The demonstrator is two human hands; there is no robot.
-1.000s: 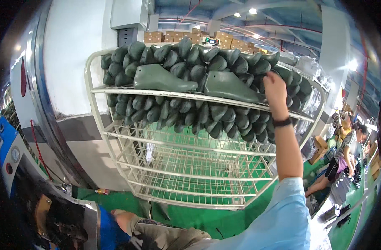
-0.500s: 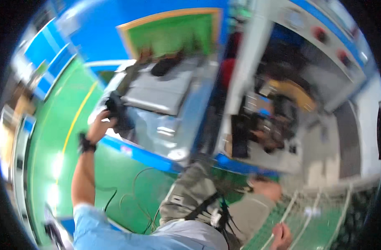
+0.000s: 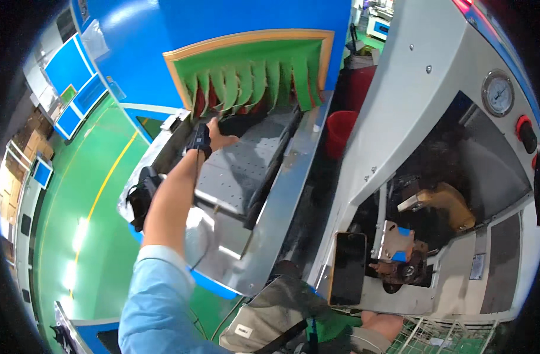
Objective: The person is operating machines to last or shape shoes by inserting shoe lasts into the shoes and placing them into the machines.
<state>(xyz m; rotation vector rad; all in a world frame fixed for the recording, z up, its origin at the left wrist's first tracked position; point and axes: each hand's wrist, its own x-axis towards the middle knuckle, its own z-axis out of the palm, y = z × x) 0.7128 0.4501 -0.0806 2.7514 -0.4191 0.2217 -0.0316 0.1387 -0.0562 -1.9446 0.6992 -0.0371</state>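
My left hand (image 3: pixel 221 138) reaches forward over the grey perforated plate (image 3: pixel 226 174) of a bench. Its thumb stands apart from the fingers. Just beyond lies a dark, low object (image 3: pixel 249 122) in front of the green strip curtain (image 3: pixel 243 85); whether the fingers touch it I cannot tell. A black band with a small box (image 3: pixel 200 140) and cable circles my left wrist. Beside my forearm, a black shoe-like object (image 3: pixel 144 197) rests at the bench's left edge, partly covered by the arm. My right hand is out of view.
At right stands a grey machine (image 3: pixel 394 88) with a pressure gauge (image 3: pixel 498 92), a red-and-black knob (image 3: pixel 525 134) and a metal clamp mechanism (image 3: pixel 403 268). A phone (image 3: pixel 348 268) leans on its front. A red bin (image 3: pixel 341 133) sits between the machines. A wire basket (image 3: pixel 441 336) is low right.
My left hand has left the black shoe-like object at the bench's left edge and reached forward toward the curtain. The right hand has gone out of view as the view shifted.
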